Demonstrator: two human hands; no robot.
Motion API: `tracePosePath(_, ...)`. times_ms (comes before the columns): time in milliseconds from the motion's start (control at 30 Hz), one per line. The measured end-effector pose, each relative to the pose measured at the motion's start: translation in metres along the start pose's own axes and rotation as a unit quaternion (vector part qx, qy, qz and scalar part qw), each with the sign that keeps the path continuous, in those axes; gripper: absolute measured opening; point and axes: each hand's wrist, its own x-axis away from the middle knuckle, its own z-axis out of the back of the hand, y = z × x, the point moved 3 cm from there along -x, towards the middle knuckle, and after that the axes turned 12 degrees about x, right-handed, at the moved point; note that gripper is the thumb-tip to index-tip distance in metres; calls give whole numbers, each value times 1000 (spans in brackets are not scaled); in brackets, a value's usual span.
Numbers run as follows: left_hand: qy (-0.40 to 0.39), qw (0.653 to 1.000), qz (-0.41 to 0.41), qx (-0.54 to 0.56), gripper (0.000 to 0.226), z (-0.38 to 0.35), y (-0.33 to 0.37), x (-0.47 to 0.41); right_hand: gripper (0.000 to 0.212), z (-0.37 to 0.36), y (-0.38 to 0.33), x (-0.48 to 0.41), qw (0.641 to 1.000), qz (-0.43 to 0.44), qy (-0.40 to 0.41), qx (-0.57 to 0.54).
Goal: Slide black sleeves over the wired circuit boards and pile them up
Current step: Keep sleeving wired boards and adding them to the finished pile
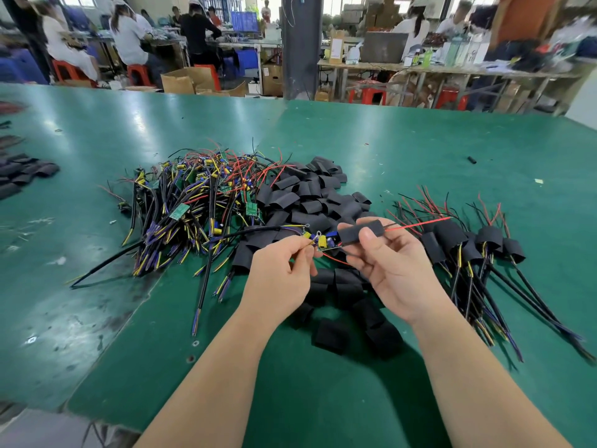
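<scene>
Head view: left hand [280, 273] fingers pinch the circuit board [319, 241]; right hand [392, 268] fingers grip the black sleeve [361, 232].

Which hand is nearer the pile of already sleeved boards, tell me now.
Right. The right hand, pinching a black sleeve, is just left of the sleeved pile; the left hand, pinching wires at the circuit board, is farther away, beyond the right hand.
</scene>
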Motion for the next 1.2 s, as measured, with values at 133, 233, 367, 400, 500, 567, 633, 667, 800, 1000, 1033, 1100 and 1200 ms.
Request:
tracePosePath(133,17,1000,3,-17,22,4,-2,-2,31,4,-2,0,999,17,-24,39)
tracePosePath(233,13,999,6,-36,22,3,-2,-2,31,6,-4,0,996,36,-49,62)
tracePosePath(367,-10,999,-18,-40,20,2,-1,-1,26,4,-2,0,999,13,-15,48)
tracePosePath(400,-22,999,-29,-39,20,2,0,0,26,4,-2,0,999,2,11,44)
tracePosePath(500,-51,995,-66,-62,20,0,2,2,23,4,1,1,997,-28,52,41)
tracePosePath(567,-52,993,-80,-71,19,1,3,2,22,4,2,1,998,-35,47,38)
tracePosePath(633,-46,994,-81,-61,20,3,3,1,24,6,0,0,999,-30,16,33)
tracePosePath(667,-43,994,-80,-56,20,4,4,1,26,7,-2,0,999,-24,-7,28)
tracePosePath(800,-56,994,-81,-56,21,4,5,1,26,11,-5,0,998,-14,-64,8)
tracePosePath(1000,-67,988,-113,-79,20,2,3,1,27,7,-2,1,999,-31,-2,26)
tracePosePath(1033,-61,987,-119,-85,20,3,3,1,31,5,-1,2,999,-43,12,23)
tracePosePath(1100,-43,986,-130,-90,20,3,4,1,41,4,2,2,997,-69,41,19)
tracePosePath(1200,-19,989,-131,-65,24,3,5,2,31,4,1,1,997,-72,38,11)
